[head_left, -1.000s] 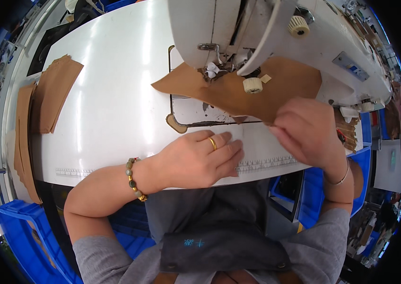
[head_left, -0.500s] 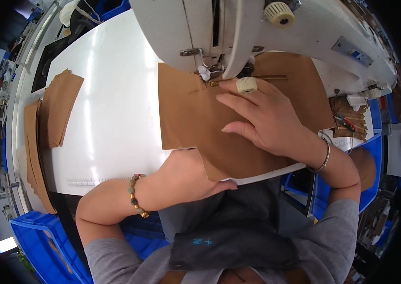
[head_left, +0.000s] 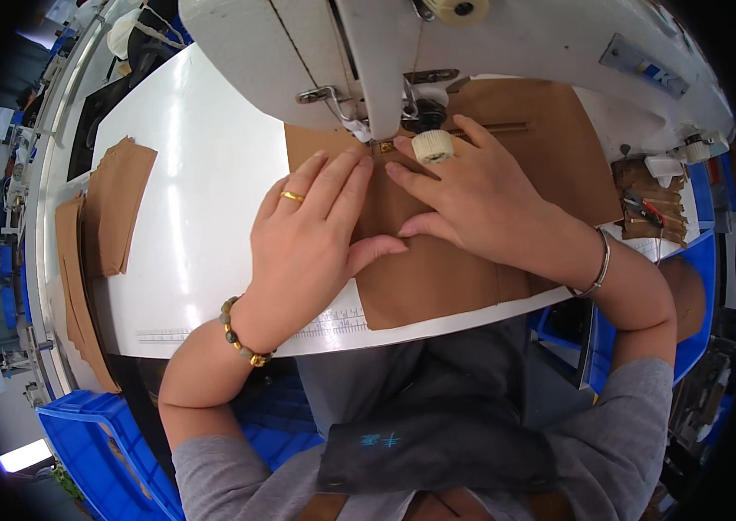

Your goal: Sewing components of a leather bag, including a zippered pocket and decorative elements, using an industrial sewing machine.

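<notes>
A brown piece of fabric or leather (head_left: 437,286) lies flat on the white table, under the head of a white sewing machine (head_left: 515,39). My left hand (head_left: 307,221) rests flat on its left part, fingers stretched toward the needle area and thumb pointing right. My right hand (head_left: 494,200) lies on the piece just right of the needle, its fingers spread. A cream ribbed knob (head_left: 433,147) hides part of the right fingers. Near those fingertips a small gold-coloured bit (head_left: 386,147) shows by the presser foot. Behind the right hand runs a narrow slot with a brownish edge (head_left: 507,128).
More brown pieces (head_left: 121,208) lie at the left of the white table (head_left: 186,174), with a stack (head_left: 82,295) at its edge. Blue bins (head_left: 99,434) stand below on both sides. Brown scraps and red-handled snips (head_left: 643,208) lie at the right.
My left hand has come up from under the near edge of the brown piece onto its top, beside the needle. The right hand stays on the piece, which has turned slightly.
</notes>
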`<state>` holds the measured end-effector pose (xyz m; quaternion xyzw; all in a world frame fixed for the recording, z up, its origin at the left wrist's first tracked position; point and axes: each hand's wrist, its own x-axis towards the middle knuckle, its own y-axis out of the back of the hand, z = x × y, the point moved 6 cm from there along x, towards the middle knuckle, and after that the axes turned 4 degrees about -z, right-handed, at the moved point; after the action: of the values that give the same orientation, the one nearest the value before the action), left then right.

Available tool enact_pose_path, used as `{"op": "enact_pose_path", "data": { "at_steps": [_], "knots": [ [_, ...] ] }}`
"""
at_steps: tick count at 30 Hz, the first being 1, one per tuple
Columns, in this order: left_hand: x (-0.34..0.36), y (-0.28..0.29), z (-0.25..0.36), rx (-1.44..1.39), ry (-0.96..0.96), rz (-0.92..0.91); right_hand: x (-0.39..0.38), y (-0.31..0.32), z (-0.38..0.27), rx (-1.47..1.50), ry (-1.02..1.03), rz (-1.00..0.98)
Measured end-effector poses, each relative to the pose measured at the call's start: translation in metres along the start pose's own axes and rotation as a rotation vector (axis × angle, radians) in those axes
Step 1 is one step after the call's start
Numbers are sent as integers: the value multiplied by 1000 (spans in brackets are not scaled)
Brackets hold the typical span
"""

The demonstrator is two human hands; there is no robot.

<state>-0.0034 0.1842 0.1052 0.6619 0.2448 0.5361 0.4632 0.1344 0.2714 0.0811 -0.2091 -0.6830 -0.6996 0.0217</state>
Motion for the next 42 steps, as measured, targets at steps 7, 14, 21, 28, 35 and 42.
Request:
{"op": "enact_pose_path", "data": {
  "at_steps": [7,14,21,28,35,42],
  "knots": [
    [-3,-18,-1,-44,113,-251,3,3,-3,-55,-17,-67],
    [-1,-17,0,-45,123,-261,2,2,-3,-67,-37,10],
    [0,-18,-1,-44,123,-261,2,-2,-1,-76,-44,-23],
    [2,-20,-3,-47,107,-253,3,-2,2,-35,-38,-18],
    [3,-20,-4,-48,105,-248,4,-5,4,-36,-43,-19],
    [4,-22,-7,-50,106,-240,4,-6,7,-30,-47,-28]
  ]
}}
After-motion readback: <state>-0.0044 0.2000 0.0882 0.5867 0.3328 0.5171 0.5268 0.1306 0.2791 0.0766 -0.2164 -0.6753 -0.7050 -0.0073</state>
